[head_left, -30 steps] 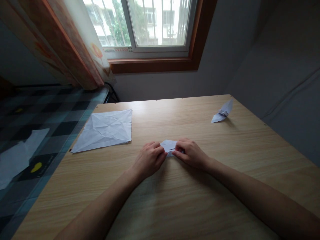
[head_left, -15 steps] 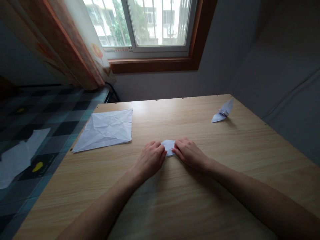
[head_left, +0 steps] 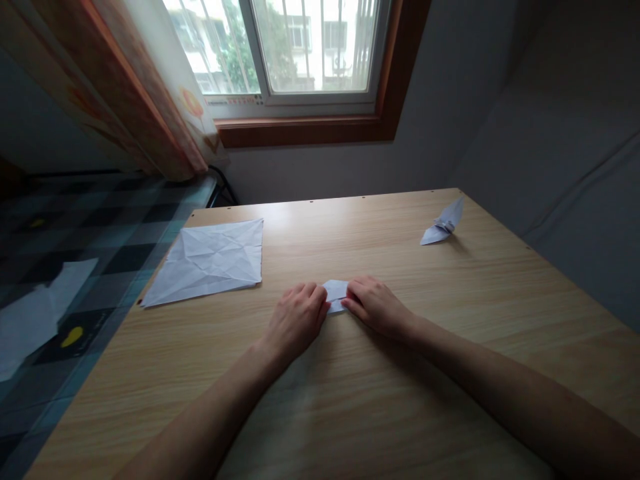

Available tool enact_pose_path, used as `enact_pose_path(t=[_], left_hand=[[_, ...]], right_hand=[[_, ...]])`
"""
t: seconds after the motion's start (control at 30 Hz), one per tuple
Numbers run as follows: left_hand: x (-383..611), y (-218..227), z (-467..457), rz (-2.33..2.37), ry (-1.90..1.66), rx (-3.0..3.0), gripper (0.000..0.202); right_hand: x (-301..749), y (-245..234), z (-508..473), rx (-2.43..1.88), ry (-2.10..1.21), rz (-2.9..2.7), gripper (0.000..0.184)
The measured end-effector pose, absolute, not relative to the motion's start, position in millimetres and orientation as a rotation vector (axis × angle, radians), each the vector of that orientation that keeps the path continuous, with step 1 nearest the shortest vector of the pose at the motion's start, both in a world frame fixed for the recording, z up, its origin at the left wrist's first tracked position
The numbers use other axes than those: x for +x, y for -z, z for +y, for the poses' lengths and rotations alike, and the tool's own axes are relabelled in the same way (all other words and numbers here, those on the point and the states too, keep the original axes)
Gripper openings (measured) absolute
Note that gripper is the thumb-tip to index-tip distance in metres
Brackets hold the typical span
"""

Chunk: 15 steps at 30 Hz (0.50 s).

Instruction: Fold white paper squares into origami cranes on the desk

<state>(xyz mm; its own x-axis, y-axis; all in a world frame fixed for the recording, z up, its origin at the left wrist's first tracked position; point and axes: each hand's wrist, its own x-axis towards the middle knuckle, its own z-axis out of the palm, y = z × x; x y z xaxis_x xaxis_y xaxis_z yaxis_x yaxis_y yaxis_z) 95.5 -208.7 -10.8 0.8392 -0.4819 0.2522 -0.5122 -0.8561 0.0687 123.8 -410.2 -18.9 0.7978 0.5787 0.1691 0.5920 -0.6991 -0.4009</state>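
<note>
A small folded piece of white paper (head_left: pixel 335 291) lies at the middle of the wooden table (head_left: pixel 320 400). My left hand (head_left: pixel 299 317) grips its left side with curled fingers, the thumb near the front edge. On the opposite side, my right hand (head_left: pixel 377 305) is closed on the paper's right end, thumb and fingers pinching it. Only the paper's middle shows between the hands, with a seam across it. Its two ends are hidden under my fingers.
A creased white sheet (head_left: pixel 215 257) lies flat at the table's left. A folded paper figure with raised wings (head_left: pixel 443 225) stands near the far right corner. Left of the table, more white paper (head_left: pixel 40 310) rests on a checked cloth (head_left: pixel 125 227). A window and curtain are behind.
Both hands keep hold of the folded paper, with only a slight shift of the left fingers. The whole view has moved a little.
</note>
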Motion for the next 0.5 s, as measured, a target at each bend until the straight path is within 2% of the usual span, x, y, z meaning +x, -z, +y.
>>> enact_pose_path(t=[0.07,0.23,0.5], left_hand=[[93,9,-204,-0.872,-0.427,2.870,0.011],[87,3,-198,-1.280,-0.599,2.785,0.021],[89,5,-197,-1.264,-0.491,2.710,0.020]], right_hand=[[124,19,-410,-2.535,0.034,-0.867,0.012],[123,19,-411,-2.517,0.027,-0.847,0.012],[128,15,-425,-2.525,0.020,-0.771,0.016]])
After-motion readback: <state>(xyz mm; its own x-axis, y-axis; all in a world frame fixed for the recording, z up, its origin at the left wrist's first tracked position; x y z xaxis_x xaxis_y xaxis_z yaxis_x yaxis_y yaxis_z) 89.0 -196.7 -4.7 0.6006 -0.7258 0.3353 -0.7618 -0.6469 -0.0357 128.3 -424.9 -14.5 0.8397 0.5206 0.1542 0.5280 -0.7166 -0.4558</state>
